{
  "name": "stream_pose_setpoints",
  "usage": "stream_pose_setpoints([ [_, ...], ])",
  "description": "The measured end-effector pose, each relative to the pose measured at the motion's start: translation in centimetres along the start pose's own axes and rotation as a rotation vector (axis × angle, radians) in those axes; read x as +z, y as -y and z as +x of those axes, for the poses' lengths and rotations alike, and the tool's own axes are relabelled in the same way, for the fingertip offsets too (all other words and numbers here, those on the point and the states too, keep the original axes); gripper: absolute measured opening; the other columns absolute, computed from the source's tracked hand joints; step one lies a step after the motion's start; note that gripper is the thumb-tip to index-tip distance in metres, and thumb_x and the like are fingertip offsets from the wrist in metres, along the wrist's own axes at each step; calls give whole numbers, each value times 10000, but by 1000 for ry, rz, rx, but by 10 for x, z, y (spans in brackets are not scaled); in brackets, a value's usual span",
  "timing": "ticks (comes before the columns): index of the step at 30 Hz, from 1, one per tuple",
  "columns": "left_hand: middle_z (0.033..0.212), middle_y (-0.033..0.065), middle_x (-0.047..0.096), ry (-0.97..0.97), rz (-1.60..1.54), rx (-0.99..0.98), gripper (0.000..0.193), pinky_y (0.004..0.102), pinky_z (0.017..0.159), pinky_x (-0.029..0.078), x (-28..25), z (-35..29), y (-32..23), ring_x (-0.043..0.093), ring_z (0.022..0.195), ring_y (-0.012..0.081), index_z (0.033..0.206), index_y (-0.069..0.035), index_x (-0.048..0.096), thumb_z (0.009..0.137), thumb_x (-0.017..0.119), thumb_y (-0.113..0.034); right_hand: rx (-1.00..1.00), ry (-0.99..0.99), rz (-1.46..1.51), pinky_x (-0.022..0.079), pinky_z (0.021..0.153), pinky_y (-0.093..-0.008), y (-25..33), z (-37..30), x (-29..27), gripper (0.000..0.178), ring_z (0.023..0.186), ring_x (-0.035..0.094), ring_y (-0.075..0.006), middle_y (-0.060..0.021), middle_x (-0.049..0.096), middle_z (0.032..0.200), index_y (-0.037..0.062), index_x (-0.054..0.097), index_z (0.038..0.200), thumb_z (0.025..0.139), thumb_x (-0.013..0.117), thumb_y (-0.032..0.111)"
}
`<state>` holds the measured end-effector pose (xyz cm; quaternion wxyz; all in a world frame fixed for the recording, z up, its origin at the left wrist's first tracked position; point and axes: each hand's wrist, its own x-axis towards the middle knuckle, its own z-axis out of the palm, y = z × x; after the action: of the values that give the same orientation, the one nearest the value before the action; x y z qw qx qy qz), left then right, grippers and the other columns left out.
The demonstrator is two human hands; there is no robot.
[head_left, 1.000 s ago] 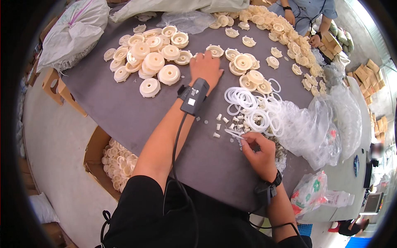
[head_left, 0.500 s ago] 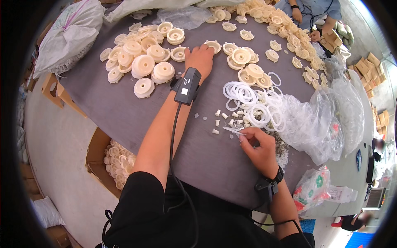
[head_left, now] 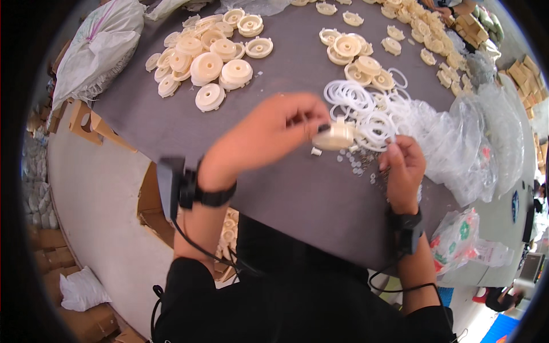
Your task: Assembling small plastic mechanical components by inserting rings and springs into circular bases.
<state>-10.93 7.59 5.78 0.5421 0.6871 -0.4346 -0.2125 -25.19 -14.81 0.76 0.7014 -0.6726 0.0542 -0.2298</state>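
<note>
My left hand (head_left: 286, 128), blurred by motion, grips a round cream plastic cap (head_left: 336, 136) by its edge, above the middle of the table. A dark spot shows at the fingertip against it. Just right of the cap, my right hand (head_left: 405, 168) is closed, thumb and fingers pinched together beside the pile of translucent white rings (head_left: 350, 96); what they hold, if anything, I cannot make out. Below the cap lie small clear discs (head_left: 357, 166) and a small white plug (head_left: 316, 151). The cap partly hides the other plugs.
A heap of cream caps (head_left: 207, 68) lies at the far left; more caps (head_left: 347, 46) sit behind the rings. Clear plastic bags (head_left: 446, 148) cover the table's right side. A carton (head_left: 153, 200) stands below the left table edge. Another person's hand (head_left: 445, 14) shows at the far right.
My left hand has come back from the far caps toward me, bringing one cap to the middle. My right hand has moved right and slightly up, beside the rings. The view has shifted.
</note>
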Motion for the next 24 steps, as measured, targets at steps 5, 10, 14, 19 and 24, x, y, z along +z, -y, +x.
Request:
stream_pose_setpoints([
  [5,823,25,601,-51,-142,-408,123,247,588,440,53,-53,-2,537,646,84,979,-8,613,921,549,-96,215,201,305,352,532,-216,3,1,-5,157,557,434,-52,3,536,664,0,594,944,899,604,150],
  [10,748,60,603,-449,360,-186,164,260,577,420,84,-61,6,527,645,96,1023,-19,638,915,570,-123,523,501,198,335,509,-198,18,-5,5,152,550,433,-30,24,544,665,19,628,868,870,645,170],
  [14,790,30,632,-373,-67,-275,189,247,596,420,87,-74,6,524,683,77,1034,-4,647,906,602,-135,634,605,-29,340,490,-179,28,-8,17,173,542,479,-24,32,546,612,30,633,866,872,655,201],
  [19,814,9,649,-399,-88,-357,156,237,613,434,88,-85,-1,540,698,69,965,13,671,874,653,-113,670,623,-114,349,497,-185,28,-9,22,180,544,477,-25,26,554,616,38,638,832,864,671,212],
  [24,813,37,646,-403,113,-407,131,242,611,440,89,-89,-4,558,681,95,947,2,668,841,663,-75,542,609,-342,382,528,-203,26,-13,24,205,567,504,-49,22,578,640,16,649,799,829,713,208],
])
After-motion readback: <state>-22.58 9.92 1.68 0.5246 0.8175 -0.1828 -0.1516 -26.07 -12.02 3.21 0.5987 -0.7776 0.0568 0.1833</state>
